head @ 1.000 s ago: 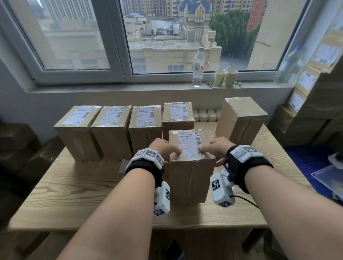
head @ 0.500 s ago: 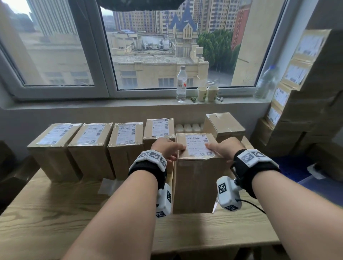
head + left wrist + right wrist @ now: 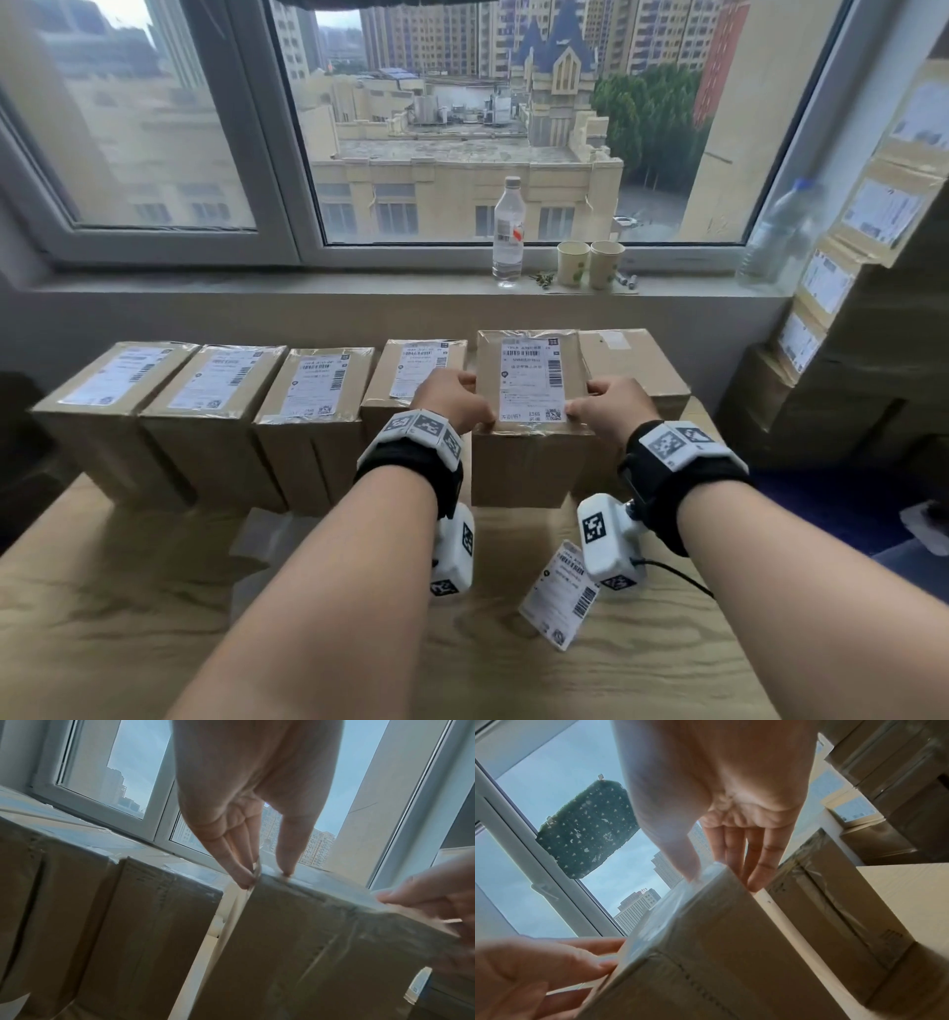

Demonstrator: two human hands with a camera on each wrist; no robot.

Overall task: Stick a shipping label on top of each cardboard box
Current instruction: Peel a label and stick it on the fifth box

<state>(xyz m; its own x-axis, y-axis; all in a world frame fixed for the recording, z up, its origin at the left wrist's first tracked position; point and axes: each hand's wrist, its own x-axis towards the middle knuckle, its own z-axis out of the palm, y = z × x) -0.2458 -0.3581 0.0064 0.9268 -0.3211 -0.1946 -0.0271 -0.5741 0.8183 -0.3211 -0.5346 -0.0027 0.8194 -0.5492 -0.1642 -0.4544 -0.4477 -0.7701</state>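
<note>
A wooden table (image 3: 154,616) stands under a city-view window, a row of labelled boxes (image 3: 215,411) along its far edge. The labelled cardboard box (image 3: 529,462) sits at 12 o'clock between the hands. The left hand (image 3: 452,401) grips its left top edge, thumb on top, fingers down the side; the right hand (image 3: 611,411) grips the right edge likewise. A loose shipping label (image 3: 560,596) lies at 5 o'clock from the box.

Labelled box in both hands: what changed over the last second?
Both hands, left hand and right hand, carried the labelled box away from the person into the back row, between the fourth labelled box and the unlabelled box. Grip unchanged; other boxes stayed.
</note>
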